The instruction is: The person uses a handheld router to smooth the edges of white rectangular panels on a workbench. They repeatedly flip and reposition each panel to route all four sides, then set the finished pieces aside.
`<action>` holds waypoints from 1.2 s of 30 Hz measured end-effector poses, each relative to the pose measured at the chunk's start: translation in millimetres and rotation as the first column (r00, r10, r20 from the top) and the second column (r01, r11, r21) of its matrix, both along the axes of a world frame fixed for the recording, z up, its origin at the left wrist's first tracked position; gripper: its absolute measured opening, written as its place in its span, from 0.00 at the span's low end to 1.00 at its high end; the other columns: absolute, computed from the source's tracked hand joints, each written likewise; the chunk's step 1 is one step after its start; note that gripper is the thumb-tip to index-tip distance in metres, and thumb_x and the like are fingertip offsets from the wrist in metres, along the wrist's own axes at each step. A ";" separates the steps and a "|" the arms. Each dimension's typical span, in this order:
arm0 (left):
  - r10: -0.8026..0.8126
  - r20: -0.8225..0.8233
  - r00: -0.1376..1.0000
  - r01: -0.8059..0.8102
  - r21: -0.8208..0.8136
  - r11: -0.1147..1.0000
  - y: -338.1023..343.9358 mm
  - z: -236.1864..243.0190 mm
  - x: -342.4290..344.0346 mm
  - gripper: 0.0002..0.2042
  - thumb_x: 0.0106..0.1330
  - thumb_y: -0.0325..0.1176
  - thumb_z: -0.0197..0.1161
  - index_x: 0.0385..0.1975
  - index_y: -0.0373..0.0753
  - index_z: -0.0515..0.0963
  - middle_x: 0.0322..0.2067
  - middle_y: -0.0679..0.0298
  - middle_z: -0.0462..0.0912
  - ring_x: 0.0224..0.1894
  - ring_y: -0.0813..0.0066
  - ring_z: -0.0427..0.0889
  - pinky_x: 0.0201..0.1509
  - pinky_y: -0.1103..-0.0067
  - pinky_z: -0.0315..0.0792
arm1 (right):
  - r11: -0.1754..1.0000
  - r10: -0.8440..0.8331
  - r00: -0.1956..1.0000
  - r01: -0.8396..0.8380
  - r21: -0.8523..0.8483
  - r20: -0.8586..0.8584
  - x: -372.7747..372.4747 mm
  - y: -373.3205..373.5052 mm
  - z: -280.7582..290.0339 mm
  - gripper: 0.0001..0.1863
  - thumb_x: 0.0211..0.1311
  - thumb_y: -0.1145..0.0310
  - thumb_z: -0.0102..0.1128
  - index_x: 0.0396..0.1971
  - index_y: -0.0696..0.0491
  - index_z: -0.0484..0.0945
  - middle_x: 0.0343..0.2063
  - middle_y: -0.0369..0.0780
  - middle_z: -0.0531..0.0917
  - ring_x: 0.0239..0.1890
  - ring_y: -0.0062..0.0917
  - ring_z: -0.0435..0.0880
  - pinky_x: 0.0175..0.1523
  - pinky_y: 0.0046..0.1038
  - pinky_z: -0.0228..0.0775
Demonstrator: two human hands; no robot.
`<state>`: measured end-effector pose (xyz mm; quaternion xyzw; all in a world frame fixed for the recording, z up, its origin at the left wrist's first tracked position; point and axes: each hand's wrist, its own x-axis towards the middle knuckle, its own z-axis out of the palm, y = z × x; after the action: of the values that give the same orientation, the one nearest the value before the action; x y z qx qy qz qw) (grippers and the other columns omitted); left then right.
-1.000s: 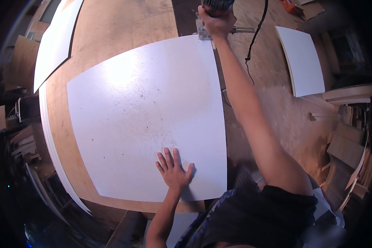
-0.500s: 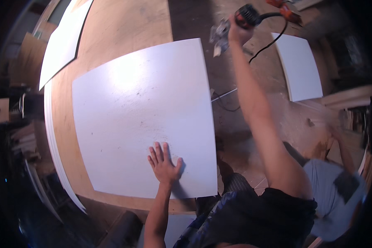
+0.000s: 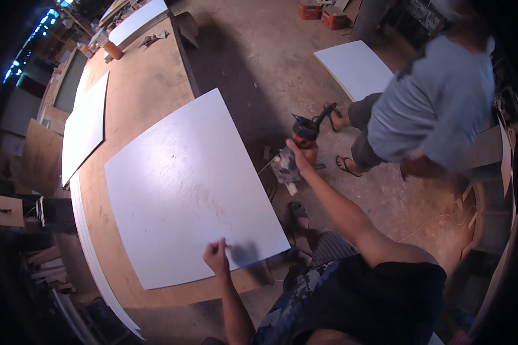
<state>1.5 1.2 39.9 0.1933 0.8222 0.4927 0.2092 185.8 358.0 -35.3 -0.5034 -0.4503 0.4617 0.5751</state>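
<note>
A large white panel (image 3: 172, 172), marked with scuffs and debris, lies on a plywood-topped table (image 3: 144, 75). My left hand (image 3: 216, 253) is raised slightly over the panel's near part, its fingers curled and nothing visible in them. My right hand (image 3: 303, 154) grips a black-and-red corded router (image 3: 305, 129) with a metal base (image 3: 286, 169), held just off the panel's right edge, over the floor.
A co-worker (image 3: 426, 103) in a grey shirt and flip-flops walks close on my right. Another panel (image 3: 354, 69) lies beyond them. Orange boxes (image 3: 334, 17) sit at the back; bottles (image 3: 112, 49) and more white panels (image 3: 86, 132) are on the table. Boards (image 3: 46, 264) crowd the left.
My right hand has carried the router right and then down toward me, off the panel's edge. My left hand has lifted and curled. The view has shifted, and the co-worker has moved forward.
</note>
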 end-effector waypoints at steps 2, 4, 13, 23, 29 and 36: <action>-0.022 0.144 0.989 0.030 -0.055 0.998 -61.3 23.2 48.7 0.20 0.71 0.38 0.63 0.15 0.36 0.72 0.14 0.66 0.77 0.20 0.84 0.74 0.24 0.83 0.65 | 0.996 0.057 0.994 -0.051 -0.075 0.091 44.2 -32.3 -9.4 0.26 0.44 0.58 0.81 0.41 0.55 0.82 0.35 0.35 0.86 0.39 0.21 0.82 0.49 0.27 0.72; 0.036 0.277 0.960 -0.034 -0.012 0.999 -142.1 8.8 103.1 0.22 0.74 0.43 0.57 0.18 0.35 0.73 0.16 0.65 0.77 0.21 0.79 0.74 0.28 0.80 0.67 | 0.991 0.060 0.977 -0.035 -0.128 0.203 86.2 -67.6 -2.4 0.30 0.42 0.55 0.81 0.43 0.56 0.80 0.38 0.37 0.84 0.40 0.25 0.81 0.50 0.29 0.71; -0.086 0.916 0.391 -0.045 0.113 0.993 -299.1 -50.4 218.3 0.26 0.72 0.52 0.55 0.56 0.35 0.74 0.49 0.56 0.79 0.53 0.66 0.76 0.60 0.73 0.66 | 0.977 0.012 0.910 0.079 -0.200 0.414 248.3 -187.9 19.4 0.33 0.42 0.59 0.81 0.47 0.59 0.78 0.42 0.41 0.82 0.44 0.29 0.81 0.52 0.30 0.71; -0.795 -0.035 0.605 0.792 0.125 0.597 -148.2 174.3 113.8 0.32 0.67 0.55 0.61 0.60 0.32 0.72 0.62 0.49 0.72 0.65 0.58 0.70 0.69 0.66 0.63 | 0.981 -0.167 0.941 0.189 -0.049 0.293 359.9 -214.8 26.9 0.32 0.47 0.61 0.79 0.50 0.58 0.75 0.41 0.39 0.81 0.42 0.28 0.80 0.53 0.28 0.71; -0.884 -0.440 0.157 0.363 0.858 -0.362 -26.0 321.9 226.1 0.12 0.62 0.33 0.69 0.39 0.34 0.77 0.49 0.51 0.80 0.52 0.64 0.81 0.57 0.72 0.73 | 0.961 -0.206 0.943 0.245 -0.130 0.260 409.3 -206.5 26.3 0.33 0.51 0.62 0.77 0.53 0.61 0.74 0.48 0.41 0.80 0.49 0.29 0.78 0.58 0.29 0.68; -0.899 -0.408 -0.159 0.060 0.905 -0.421 74.0 386.3 348.1 0.11 0.63 0.29 0.60 0.43 0.33 0.79 0.45 0.57 0.81 0.46 0.67 0.81 0.50 0.79 0.74 | 0.922 -0.320 0.914 0.361 -0.141 0.249 472.4 -175.6 17.3 0.32 0.51 0.62 0.77 0.52 0.61 0.74 0.46 0.41 0.80 0.48 0.28 0.78 0.57 0.29 0.69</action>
<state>349.6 75.2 426.2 0.5253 -0.1690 0.5600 0.6179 658.1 182.4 -18.0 -0.6733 -0.3719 0.3348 0.5443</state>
